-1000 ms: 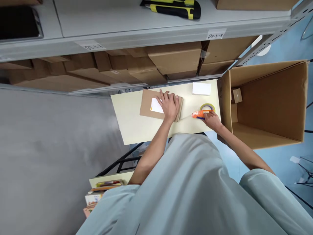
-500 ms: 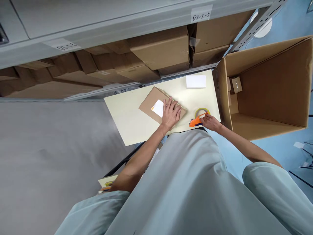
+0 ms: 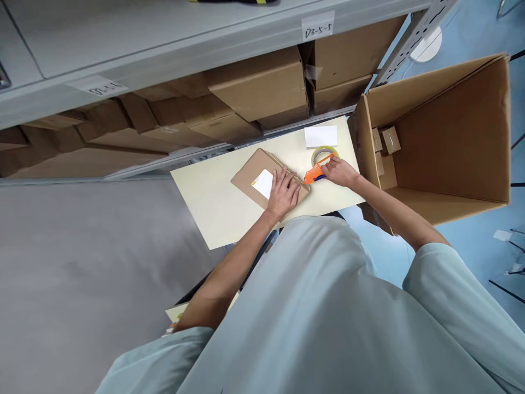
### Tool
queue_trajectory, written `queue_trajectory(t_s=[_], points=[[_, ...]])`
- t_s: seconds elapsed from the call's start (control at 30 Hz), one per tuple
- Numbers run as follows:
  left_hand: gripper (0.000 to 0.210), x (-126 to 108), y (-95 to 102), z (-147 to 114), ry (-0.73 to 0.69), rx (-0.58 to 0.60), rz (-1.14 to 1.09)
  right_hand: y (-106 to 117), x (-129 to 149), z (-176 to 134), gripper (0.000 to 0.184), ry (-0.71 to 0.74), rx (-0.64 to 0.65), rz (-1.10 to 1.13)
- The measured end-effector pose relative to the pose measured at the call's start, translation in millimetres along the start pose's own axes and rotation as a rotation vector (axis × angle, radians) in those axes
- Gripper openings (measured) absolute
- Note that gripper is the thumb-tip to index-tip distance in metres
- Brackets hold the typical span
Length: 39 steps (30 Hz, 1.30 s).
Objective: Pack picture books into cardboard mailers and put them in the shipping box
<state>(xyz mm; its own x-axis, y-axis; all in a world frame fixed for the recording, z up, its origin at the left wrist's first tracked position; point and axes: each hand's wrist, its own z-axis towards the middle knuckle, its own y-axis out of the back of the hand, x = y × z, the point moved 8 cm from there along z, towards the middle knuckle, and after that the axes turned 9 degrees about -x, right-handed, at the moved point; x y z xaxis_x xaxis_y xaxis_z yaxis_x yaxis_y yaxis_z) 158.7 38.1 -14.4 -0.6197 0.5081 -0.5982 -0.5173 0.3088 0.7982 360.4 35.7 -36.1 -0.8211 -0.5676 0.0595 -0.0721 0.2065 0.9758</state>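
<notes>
Here, L hand [image 3: 284, 194] spread on pkg [image 3: 261, 165], R hand [image 3: 339, 171] gripping tape disp. [image 3: 313, 174], cream desk [image 3: 213, 202] under both, shelf [image 3: 205, 56] w/ boxes [image 3: 258, 82] beyond them

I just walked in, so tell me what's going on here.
A person's left hand rests on a cardboard box with a white label, lying on a pale table. The right hand holds an orange tape dispenser close to the box's right-hand end. A large open carton to the right has small boxes inside.
</notes>
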Motion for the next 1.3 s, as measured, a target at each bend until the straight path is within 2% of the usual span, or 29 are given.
queue_trajectory(t_s=[0.07,0.1,0.23,0.3,0.33,0.37,0.43,0.53,0.6,0.67,0.77,0.87,0.97,1.07,1.13,1.3], points=[[0.035,8.2,13.0,0.3,0.091,-0.025,0.001,-1.6,11.3,8.8,0.036,0.017,0.008,0.011],[0.039,18.6,25.3,-0.7,0.190,-0.077,0.031,-3.4,16.1,9.3,0.037,0.015,0.018,0.018],[0.085,80.4,87.7,-30.4,0.855,-0.399,0.182,-11.3,33.7,1.6,0.043,-0.036,0.036,0.092],[0.099,99.3,94.1,-42.1,1.072,-0.414,0.133,-14.0,48.1,-1.6,0.043,-0.045,0.033,0.124],[0.103,104.0,91.0,-42.1,1.113,-0.391,0.104,-14.6,58.1,-2.7,0.042,-0.034,0.032,0.131],[0.107,105.5,86.2,-38.8,1.116,-0.368,0.098,-14.8,70.3,-3.6,0.041,-0.009,0.031,0.132],[0.116,99.8,75.1,-25.9,1.035,-0.354,0.157,-14.5,98.5,-5.9,0.040,0.061,0.036,0.132],[0.117,73.8,51.3,-1.5,0.779,-0.318,0.264,-14.4,138.5,-10.5,0.039,0.129,0.056,0.168],[0.115,52.8,34.5,9.3,0.605,-0.265,0.281,-15.9,155.0,-13.2,0.037,0.109,0.069,0.202],[0.117,35.9,22.8,13.5,0.478,-0.204,0.265,-18.7,163.4,-16.0,0.036,0.069,0.078,0.228],[0.119,22.7,16.3,13.3,0.360,-0.121,0.221,-24.2,167.4,-21.6,0.039,0.039,0.086,0.248],[0.119,20.9,16.9,10.9,0.304,-0.069,0.196,-29.5,167.5,-30.0,0.038,0.039,0.091,0.234],[0.117,22.1,18.3,8.7,0.294,-0.068,0.189,-32.0,168.4,-42.6,0.036,0.063,0.078,0.225],[0.113,21.9,17.7,7.0,0.305,-0.081,0.199,-33.4,162.1,-61.6,0.035,0.072,0.064,0.258],[0.112,21.4,16.2,6.1,0.313,-0.076,0.209,-36.6,144.5,-79.6,0.038,0.030,0.078,0.257],[0.112,21.2,15.8,5.0,0.295,-0.079,0.227,-43.7,56.9,-140.4,0.036,-0.094,0.128,0.177]])
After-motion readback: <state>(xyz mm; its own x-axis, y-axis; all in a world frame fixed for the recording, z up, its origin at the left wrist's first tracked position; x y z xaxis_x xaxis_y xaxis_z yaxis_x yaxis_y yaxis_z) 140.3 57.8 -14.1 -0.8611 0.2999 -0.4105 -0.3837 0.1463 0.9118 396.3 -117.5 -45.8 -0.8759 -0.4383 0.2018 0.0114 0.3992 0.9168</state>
